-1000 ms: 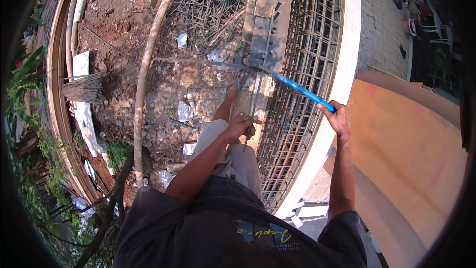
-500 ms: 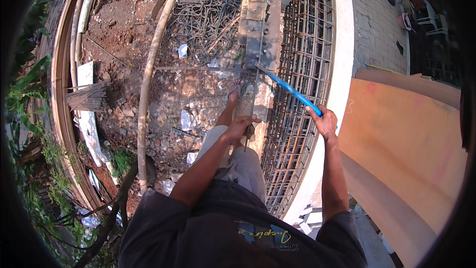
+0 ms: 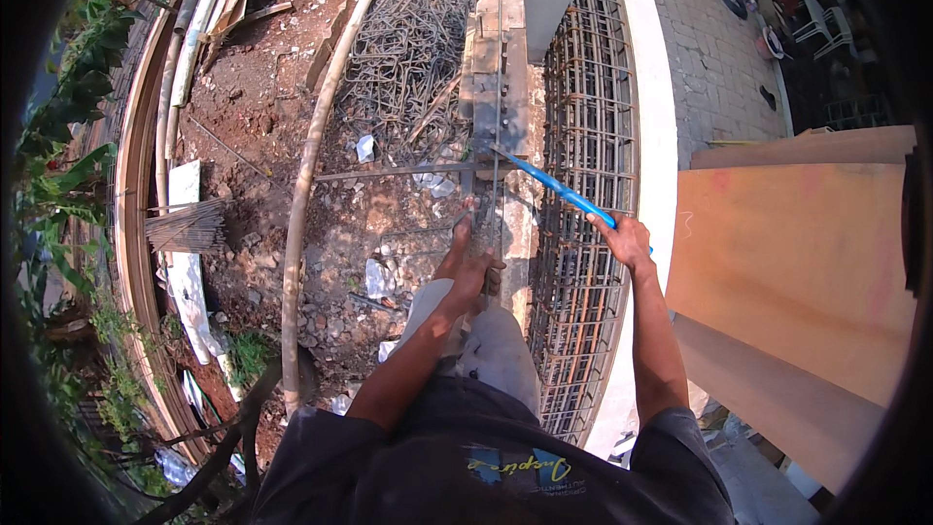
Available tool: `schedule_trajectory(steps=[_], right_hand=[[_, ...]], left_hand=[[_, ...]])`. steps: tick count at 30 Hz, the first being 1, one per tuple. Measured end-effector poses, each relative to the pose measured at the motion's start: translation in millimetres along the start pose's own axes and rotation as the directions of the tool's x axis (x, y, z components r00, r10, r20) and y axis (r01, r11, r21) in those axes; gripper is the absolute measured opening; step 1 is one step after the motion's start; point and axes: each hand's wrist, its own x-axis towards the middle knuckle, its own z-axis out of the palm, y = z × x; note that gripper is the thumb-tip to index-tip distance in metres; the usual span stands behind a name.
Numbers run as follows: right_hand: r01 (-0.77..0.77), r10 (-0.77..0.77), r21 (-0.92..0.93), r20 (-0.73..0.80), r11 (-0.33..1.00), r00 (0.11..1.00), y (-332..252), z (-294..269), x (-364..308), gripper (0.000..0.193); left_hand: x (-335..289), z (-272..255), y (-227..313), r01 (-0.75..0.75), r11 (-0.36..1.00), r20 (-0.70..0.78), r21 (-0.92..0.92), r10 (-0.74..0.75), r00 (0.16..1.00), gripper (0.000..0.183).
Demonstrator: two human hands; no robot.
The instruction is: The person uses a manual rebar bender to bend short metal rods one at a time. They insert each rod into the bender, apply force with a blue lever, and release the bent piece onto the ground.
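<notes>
My right hand (image 3: 627,238) is closed around the near end of a long blue rebar bending lever (image 3: 569,196). The lever slants away to the left, and its dark far end meets a thin steel rod (image 3: 501,68) at the near end of a wooden plank (image 3: 513,102). Short dark pegs stand up from this plank. The rod runs lengthwise along it toward me. In front of my thighs, my left hand (image 3: 476,277) is closed around the rod's near part. My fingers partly hide it there.
Right of the plank lies a long rebar cage (image 3: 588,136) beside a white ledge (image 3: 659,87). Tangled bent steel pieces (image 3: 403,63) cover ground at the far left. A flat bar (image 3: 398,172) crosses toward a bamboo pole (image 3: 309,156). Large orange-brown panels (image 3: 792,262) stand at right.
My view has shifted and turned slightly, so the scene sits lower in the picture. Both hands keep their grips, and the lever's end stays at the rod.
</notes>
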Motion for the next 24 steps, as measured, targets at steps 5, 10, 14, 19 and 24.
schedule_trajectory(steps=[5, 10, 14, 19, 24], right_hand=[[0.030, -0.030, 0.023, 0.016, 0.999, 0.999, -1.5, -3.7, 2.1, 0.079], [0.026, -0.025, 0.008, -0.073, 1.000, 0.997, -5.3, -5.7, -9.2, 0.076], [0.005, -0.007, -0.016, -0.165, 1.000, 0.986, -15.6, 3.1, -14.1, 0.073], [-0.147, 0.145, -0.020, -0.089, 0.989, 0.985, -24.1, 12.7, -8.0, 0.077], [-0.300, 0.300, 0.021, -0.135, 0.954, 0.944, -38.3, 41.6, -41.2, 0.074]], left_hand=[[16.4, -6.6, -32.6, 0.014, 1.000, -0.025, 0.015, -0.013, 1.000, 0.044], [23.5, -9.0, -35.8, 0.131, 0.991, 0.064, -0.034, -0.128, 0.990, 0.065], [23.3, -12.3, -21.6, 0.239, 0.970, 0.056, -0.041, -0.236, 0.970, 0.069], [23.6, -20.4, -15.9, 0.213, 0.977, 0.119, -0.001, -0.211, 0.970, 0.074], [32.3, -51.3, -12.3, 0.237, 0.961, 0.211, 0.140, -0.263, 0.942, 0.075]])
